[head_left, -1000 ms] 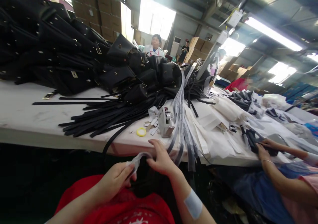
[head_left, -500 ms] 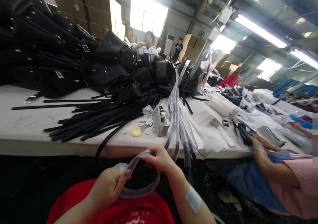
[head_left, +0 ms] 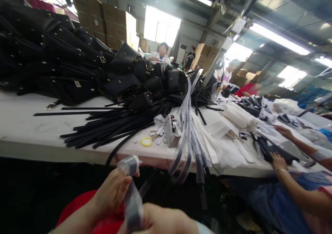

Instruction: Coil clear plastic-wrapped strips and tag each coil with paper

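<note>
My left hand (head_left: 112,189) is closed around a dark strap in clear plastic film (head_left: 133,204), one end of it looped over the top of the fist. The strap runs down from there to my right hand (head_left: 162,218), which is low in the view, blurred, and closed on it. Ahead of both hands, several more film-wrapped straps (head_left: 190,133) hang over the table's front edge. Beside them stands a small metal device (head_left: 171,132), perhaps a tape dispenser, and a yellow ring (head_left: 146,141) lies to its left.
Black straps (head_left: 103,127) are spread across the white table (head_left: 18,130). Black bags (head_left: 64,61) are piled behind them at the left. To the right, a co-worker's hand (head_left: 279,161) rests by a black piece (head_left: 271,147), near white wrapping (head_left: 233,114).
My right hand has come down and toward me, drawing the strap out of its loop. My left hand has turned its strap end upward. The co-worker's hands have moved apart. The view has shifted slightly.
</note>
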Action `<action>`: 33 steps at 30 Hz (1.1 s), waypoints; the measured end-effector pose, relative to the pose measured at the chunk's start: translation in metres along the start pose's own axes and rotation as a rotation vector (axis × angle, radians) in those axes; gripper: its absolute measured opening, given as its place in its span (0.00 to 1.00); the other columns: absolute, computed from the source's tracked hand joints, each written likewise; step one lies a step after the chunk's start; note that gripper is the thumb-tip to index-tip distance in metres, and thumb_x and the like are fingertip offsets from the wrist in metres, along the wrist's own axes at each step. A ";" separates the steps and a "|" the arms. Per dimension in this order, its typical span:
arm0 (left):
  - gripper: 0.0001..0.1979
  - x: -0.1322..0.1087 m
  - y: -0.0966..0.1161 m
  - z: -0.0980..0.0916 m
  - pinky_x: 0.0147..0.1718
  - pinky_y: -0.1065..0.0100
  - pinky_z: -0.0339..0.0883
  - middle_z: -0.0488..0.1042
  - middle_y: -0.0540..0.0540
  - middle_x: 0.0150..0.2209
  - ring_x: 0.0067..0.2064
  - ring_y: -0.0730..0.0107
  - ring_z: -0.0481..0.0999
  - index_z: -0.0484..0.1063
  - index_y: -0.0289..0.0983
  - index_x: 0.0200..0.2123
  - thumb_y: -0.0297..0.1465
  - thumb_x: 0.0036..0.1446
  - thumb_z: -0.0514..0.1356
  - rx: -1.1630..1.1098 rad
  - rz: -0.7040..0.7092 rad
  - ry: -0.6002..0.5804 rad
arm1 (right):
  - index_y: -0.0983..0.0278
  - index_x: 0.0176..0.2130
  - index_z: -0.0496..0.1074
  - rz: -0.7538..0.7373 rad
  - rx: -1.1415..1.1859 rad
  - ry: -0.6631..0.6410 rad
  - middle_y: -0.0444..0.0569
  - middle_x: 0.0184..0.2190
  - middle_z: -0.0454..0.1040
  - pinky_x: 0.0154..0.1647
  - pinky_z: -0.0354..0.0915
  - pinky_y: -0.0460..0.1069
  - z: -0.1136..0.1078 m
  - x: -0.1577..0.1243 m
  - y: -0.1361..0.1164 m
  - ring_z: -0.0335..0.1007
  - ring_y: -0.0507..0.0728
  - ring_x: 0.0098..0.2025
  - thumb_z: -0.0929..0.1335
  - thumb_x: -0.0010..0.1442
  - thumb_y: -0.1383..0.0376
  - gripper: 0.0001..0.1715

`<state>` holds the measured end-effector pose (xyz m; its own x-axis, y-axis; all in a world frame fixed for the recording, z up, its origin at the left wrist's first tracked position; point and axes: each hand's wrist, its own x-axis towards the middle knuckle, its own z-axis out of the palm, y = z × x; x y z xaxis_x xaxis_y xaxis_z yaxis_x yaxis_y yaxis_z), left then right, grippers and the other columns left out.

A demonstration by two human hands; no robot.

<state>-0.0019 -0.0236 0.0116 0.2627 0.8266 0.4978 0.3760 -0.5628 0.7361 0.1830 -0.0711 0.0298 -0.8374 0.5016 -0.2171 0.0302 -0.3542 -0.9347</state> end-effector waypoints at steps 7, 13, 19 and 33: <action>0.37 0.000 0.006 -0.002 0.13 0.71 0.49 0.57 0.52 0.10 0.13 0.75 0.56 0.70 0.36 0.18 0.59 0.59 0.41 -0.295 -0.653 -0.430 | 0.65 0.48 0.72 -0.231 -0.753 0.848 0.55 0.45 0.73 0.52 0.66 0.56 -0.070 -0.008 -0.019 0.69 0.62 0.48 0.71 0.52 0.61 0.23; 0.34 0.015 0.032 -0.001 0.17 0.71 0.61 0.51 0.57 0.08 0.10 0.76 0.55 0.71 0.35 0.21 0.58 0.58 0.45 -0.803 -0.824 -0.334 | 0.63 0.49 0.71 -0.346 -0.751 0.490 0.51 0.44 0.74 0.53 0.64 0.55 -0.036 0.030 0.021 0.69 0.59 0.47 0.67 0.57 0.66 0.18; 0.31 0.015 0.010 -0.006 0.49 0.55 0.66 0.73 0.43 0.30 0.34 0.62 0.74 0.74 0.35 0.35 0.54 0.62 0.44 -0.302 -0.273 0.074 | 0.64 0.47 0.74 -0.101 -0.208 0.055 0.45 0.27 0.71 0.30 0.66 0.46 -0.004 0.035 0.040 0.65 0.51 0.26 0.63 0.65 0.51 0.23; 0.37 0.010 -0.002 -0.017 0.17 0.71 0.62 0.49 0.57 0.06 0.08 0.77 0.51 0.70 0.35 0.18 0.58 0.59 0.42 -0.887 -0.969 -0.511 | 0.64 0.48 0.74 -0.289 -0.772 0.614 0.50 0.43 0.77 0.47 0.64 0.52 -0.093 0.011 0.017 0.71 0.59 0.44 0.69 0.60 0.54 0.21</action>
<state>-0.0148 -0.0145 0.0231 0.5873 0.6767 -0.4439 -0.0357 0.5696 0.8211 0.2249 0.0014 -0.0145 -0.4513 0.8811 0.1411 0.3963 0.3396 -0.8530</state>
